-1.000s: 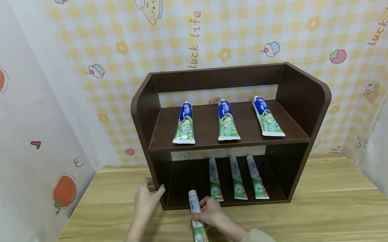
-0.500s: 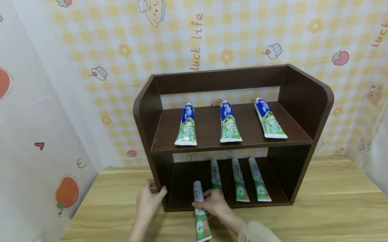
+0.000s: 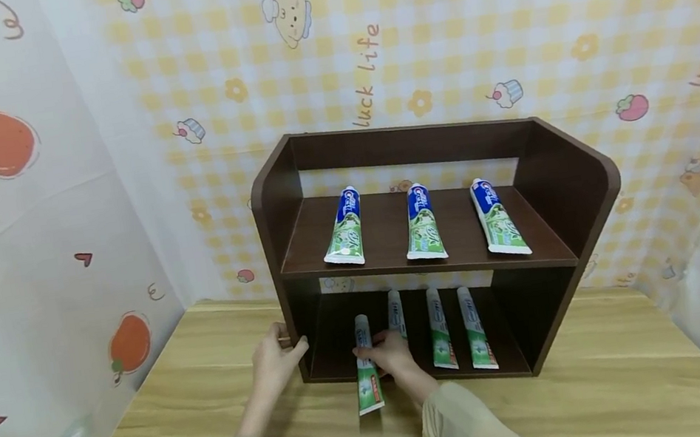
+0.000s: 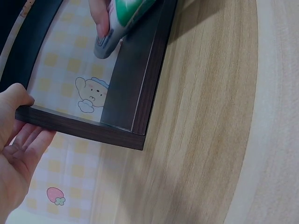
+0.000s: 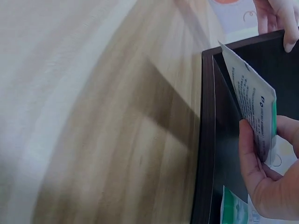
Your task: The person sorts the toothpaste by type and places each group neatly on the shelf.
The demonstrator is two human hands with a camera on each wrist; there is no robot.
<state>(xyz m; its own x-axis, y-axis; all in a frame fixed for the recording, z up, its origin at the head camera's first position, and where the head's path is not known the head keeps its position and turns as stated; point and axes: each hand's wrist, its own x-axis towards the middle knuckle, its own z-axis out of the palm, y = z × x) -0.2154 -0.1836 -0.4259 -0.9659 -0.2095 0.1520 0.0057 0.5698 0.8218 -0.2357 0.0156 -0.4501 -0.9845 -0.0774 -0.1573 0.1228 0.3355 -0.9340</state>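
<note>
My right hand (image 3: 391,356) pinches a grey and green toothpaste tube (image 3: 369,387) between thumb and fingers. The tube's cap end points into the lower compartment at its left side, and its flat end hangs out past the front edge. In the right wrist view the white printed back of the tube (image 5: 254,100) faces the camera. My left hand (image 3: 273,360) grips the left side panel of the dark brown shelf (image 3: 302,315), thumb on the inside and fingers outside. The left wrist view shows the same left hand (image 4: 18,154) around the panel's edge.
Several similar tubes lie in the lower compartment, including a middle tube (image 3: 440,333) and a right tube (image 3: 477,331). Three blue and green toothpaste tubes, one at the left (image 3: 346,230), lie on the upper shelf board (image 3: 386,236). The shelf stands on a wooden table (image 3: 625,359).
My right hand has carried the toothpaste tube forward and slightly right, from before the shelf to over its lower front edge. The left hand keeps its hold on the side panel.
</note>
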